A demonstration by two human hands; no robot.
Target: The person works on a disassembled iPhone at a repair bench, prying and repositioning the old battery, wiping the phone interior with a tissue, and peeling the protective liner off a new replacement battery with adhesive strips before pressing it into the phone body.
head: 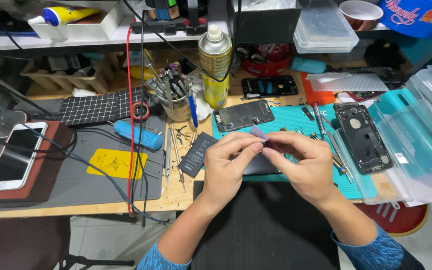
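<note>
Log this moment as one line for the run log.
left hand pinching small purple strip | right hand pinching same strip | over teal mat | black battery beside left hand

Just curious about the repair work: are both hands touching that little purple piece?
Touching. The head view shows the left hand and right hand pinching the small purple piece between their fingertips.
</note>
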